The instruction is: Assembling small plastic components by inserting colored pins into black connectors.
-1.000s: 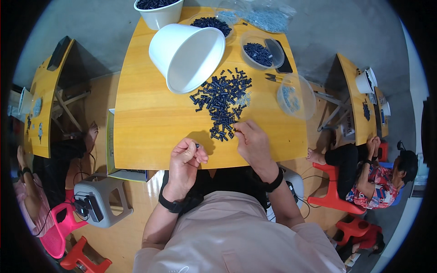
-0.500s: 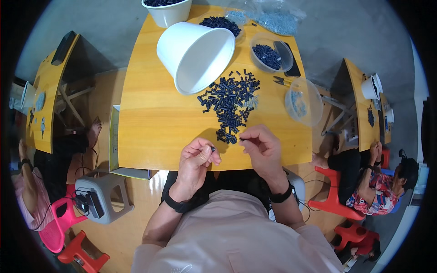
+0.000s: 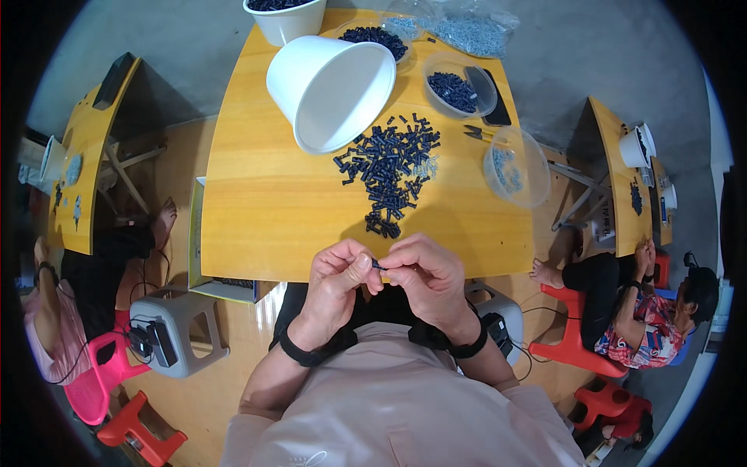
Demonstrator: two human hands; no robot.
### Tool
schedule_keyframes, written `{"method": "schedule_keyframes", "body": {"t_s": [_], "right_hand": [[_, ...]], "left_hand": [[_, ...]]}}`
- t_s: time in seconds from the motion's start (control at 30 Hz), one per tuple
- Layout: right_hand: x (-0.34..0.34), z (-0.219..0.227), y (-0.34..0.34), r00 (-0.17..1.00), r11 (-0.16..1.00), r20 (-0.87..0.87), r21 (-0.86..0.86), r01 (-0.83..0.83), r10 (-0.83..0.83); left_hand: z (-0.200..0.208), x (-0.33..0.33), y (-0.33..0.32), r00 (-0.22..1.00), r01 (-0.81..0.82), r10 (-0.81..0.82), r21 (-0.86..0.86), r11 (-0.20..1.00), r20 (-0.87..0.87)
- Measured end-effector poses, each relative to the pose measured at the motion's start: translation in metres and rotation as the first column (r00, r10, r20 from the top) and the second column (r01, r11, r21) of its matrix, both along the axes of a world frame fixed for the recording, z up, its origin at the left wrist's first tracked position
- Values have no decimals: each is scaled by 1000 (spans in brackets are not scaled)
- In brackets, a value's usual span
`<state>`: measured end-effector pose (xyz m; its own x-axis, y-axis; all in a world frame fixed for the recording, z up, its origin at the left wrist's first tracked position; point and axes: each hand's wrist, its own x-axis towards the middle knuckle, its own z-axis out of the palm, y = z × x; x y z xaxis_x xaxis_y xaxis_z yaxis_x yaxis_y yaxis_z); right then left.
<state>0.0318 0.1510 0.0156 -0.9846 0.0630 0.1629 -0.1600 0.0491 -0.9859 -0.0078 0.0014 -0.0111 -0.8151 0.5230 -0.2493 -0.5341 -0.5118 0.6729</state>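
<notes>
Both hands have come together since the earlier pictures. Back then the right hand (image 3: 426, 279) was up by the pile and the left hand (image 3: 336, 282) was a fist off to the side; now they meet just below the near edge of the tabletop (image 3: 257, 210), right under the pile.

Between them is one small dark piece (image 3: 377, 265). The left hand's grip is pinched shut on it with thumb and finger, and the right hand's grip is closed on its other end, fingers curled in. What the fingers are doing to it is too small to tell.

Just above the hands, on the tabletop, lies the pile of dark pieces (image 3: 387, 173), and it looks big, so I think a lot is left to go through. Above the pile to the left, a white bucket (image 3: 331, 92) lies tipped on its side with its mouth toward the pile. Right of the pile sits a clear bowl (image 3: 516, 167) with a few pale bits. Farther up from the pile, a clear tub (image 3: 457, 84) and a second bowl (image 3: 377, 36) hold more dark pieces, perhaps finished ones, though I cannot be sure. Another white bucket (image 3: 284, 17) stands at the far edge.
</notes>
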Motion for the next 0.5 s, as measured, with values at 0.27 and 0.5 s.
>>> {"method": "schedule_keyframes", "body": {"t_s": [0.27,0.5], "right_hand": [[6,6,0,988,972,-149,225,69,-36],[8,13,1,983,958,-180,277,82,-32]], "left_hand": [[1,4,0,999,29,-30,-37,999,-33],[1,6,-1,996,20,-26,-73,997,-87]]}}
